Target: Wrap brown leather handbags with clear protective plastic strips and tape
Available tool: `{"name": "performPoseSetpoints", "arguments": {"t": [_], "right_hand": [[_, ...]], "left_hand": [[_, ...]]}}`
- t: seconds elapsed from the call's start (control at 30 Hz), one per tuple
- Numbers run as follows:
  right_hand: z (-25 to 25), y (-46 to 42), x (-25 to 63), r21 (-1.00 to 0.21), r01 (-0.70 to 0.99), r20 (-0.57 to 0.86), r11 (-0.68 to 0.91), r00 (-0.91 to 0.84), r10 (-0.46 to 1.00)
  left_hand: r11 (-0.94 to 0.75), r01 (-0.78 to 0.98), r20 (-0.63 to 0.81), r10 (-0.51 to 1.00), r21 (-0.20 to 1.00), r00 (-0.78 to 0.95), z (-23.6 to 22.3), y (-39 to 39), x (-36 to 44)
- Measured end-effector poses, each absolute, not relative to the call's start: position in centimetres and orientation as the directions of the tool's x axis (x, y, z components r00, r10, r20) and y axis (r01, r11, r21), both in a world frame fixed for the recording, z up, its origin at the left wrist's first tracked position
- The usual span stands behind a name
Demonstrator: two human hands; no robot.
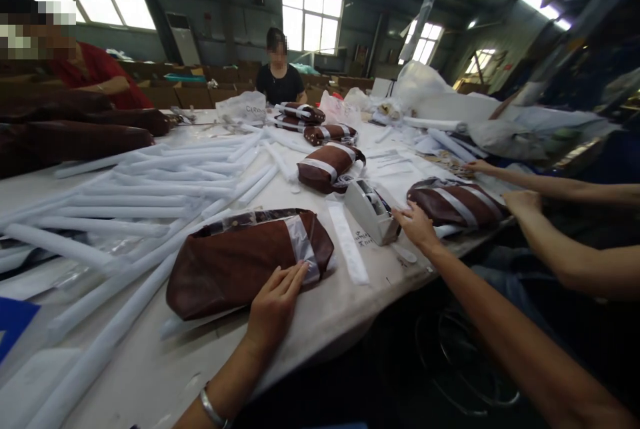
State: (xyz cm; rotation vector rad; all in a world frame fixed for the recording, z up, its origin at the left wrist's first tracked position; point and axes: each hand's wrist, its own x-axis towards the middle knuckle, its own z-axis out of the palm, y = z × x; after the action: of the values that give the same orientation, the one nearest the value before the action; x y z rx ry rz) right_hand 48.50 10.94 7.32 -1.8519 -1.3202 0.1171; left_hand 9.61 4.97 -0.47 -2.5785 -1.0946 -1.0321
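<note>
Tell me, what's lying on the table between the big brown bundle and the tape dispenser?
A flat white strip lies between the brown bundle and the tape dispenser, seen in the head view.

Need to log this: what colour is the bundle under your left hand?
Dark brown, banded with clear tape: the bundle under the left hand, head view.

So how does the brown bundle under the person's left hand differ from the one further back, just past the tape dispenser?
The near bundle lies under the left hand and shows one clear tape band, near its right end. The far bundle lies untouched behind the tape dispenser that the right hand reaches, and shows two bands. The near one looks larger, perhaps only from closeness. Both are brown, rolled and taped.
</note>
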Motion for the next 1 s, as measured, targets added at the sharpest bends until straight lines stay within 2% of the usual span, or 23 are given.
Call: {"name": "performPoseSetpoints", "arguments": {"t": [0.07, 0.13, 0.27, 0.47, 0.53, 0.67, 0.77, 0.9, 1.0], "right_hand": [[6.7, 11.6, 49.7, -0.795, 0.571, 0.158, -0.205, 0.522, 0.838], [6.1, 12.5, 49.8, -0.853, 0.468, 0.059, -0.23, 0.525, 0.849], [6.1, 13.8, 48.8, -0.934, 0.311, 0.008, -0.176, 0.509, 0.86], [9.5, 11.8, 47.4, -0.989, 0.133, 0.13, 0.067, 0.557, 0.82], [9.7, 9.8, 47.1, -0.992, 0.046, 0.121, 0.116, 0.582, 0.804], [7.5, 6.0, 47.3, -0.996, -0.088, -0.054, -0.005, 0.564, 0.824], [4.7, 5.0, 47.9, -0.995, 0.024, -0.065, -0.092, 0.542, 0.838], [2.4, 5.8, 48.8, -0.963, 0.234, 0.026, -0.13, 0.566, 0.824], [2.5, 5.7, 49.7, -0.917, 0.371, 0.105, -0.144, 0.576, 0.811]], "left_hand": [[-0.721, 0.684, 0.656, 0.571, 0.115, 0.492, -0.4, 5.0, 9.6], [-0.721, 0.684, 0.658, 0.57, 0.113, 0.492, -0.4, 5.0, 9.7], [-0.719, 0.686, 0.673, 0.562, 0.111, 0.48, -0.4, 5.0, 9.8], [-0.722, 0.68, 0.664, 0.572, 0.128, 0.482, -0.8, 5.0, 9.7], [-0.721, 0.68, 0.657, 0.578, 0.133, 0.484, -0.9, 5.1, 9.6], [-0.721, 0.678, 0.658, 0.581, 0.142, 0.479, -0.9, 5.1, 9.6], [-0.725, 0.674, 0.661, 0.577, 0.143, 0.48, -0.7, 5.0, 9.7], [-0.729, 0.669, 0.664, 0.573, 0.144, 0.481, -0.6, 5.0, 9.7], [-0.728, 0.671, 0.673, 0.569, 0.144, 0.472, -0.5, 5.0, 9.7]]}}
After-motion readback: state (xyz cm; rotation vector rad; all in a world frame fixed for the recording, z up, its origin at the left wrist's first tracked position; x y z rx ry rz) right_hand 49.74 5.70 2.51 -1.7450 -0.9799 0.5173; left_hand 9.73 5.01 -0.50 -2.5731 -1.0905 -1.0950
